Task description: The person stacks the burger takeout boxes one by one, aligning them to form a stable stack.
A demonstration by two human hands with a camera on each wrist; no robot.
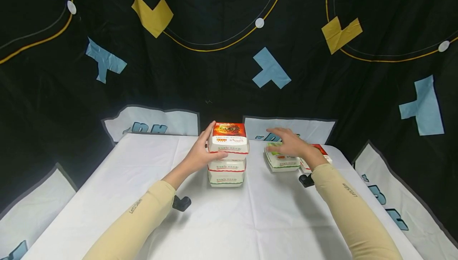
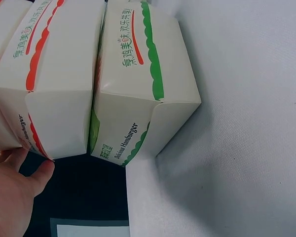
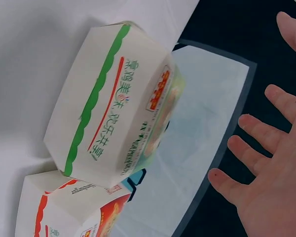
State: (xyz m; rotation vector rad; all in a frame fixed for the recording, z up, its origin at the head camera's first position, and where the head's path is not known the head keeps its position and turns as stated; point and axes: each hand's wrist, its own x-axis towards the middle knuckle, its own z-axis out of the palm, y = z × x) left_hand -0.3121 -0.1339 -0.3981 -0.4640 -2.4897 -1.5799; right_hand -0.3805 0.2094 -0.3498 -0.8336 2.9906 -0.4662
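Three hamburger boxes stand stacked at the middle of the white table. A red-lidded box (image 1: 229, 132) is on top, a box with a red wavy stripe (image 2: 64, 64) sits under it, and a green-striped box (image 2: 133, 69) is at the bottom. My left hand (image 1: 198, 152) grips the top box by its left side, thumb across the front and fingers toward the back. To the right, my right hand (image 1: 291, 144) hovers over another green-striped hamburger box (image 3: 103, 103), fingers spread and nothing held. Beside that box lies a red-striped hamburger box (image 3: 64, 202), partly hidden by my right forearm in the head view.
The table (image 1: 214, 228) has a white cloth that reaches toward me. Behind it hangs a black curtain (image 1: 214, 81) with taped blue and gold paper shapes. White printed panels (image 1: 154, 121) line the table's far and side edges.
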